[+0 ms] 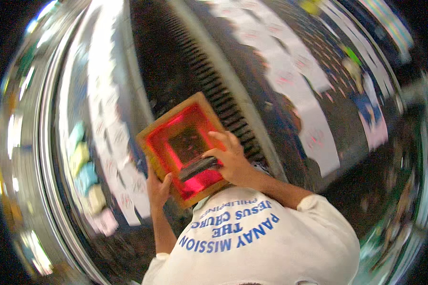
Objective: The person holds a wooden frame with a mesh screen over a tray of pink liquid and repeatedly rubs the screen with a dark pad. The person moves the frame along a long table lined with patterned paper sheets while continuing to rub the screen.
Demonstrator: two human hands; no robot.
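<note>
A wooden-rimmed screen-printing frame [169, 117], bright red inside with a darker panel in the middle, is tilted in front of my chest. My left hand [158, 189] grips its left rim, thumb on the near side and fingers along the edge. My right hand [233, 159] reaches over the right rim and is closed on a dark bar-shaped squeegee [198, 169]. The squeegee lies across the lower part of the red area. Some fingers of my right hand are slightly blurred.
Long surfaces with white pieces bearing red prints [314, 137] run along both sides. Folded cloths [84, 178] in pale blue, yellow and pink lie at the far left. Between the surfaces is a dark gap with a ribbed strip [209, 71]. The outer surroundings are motion-blurred.
</note>
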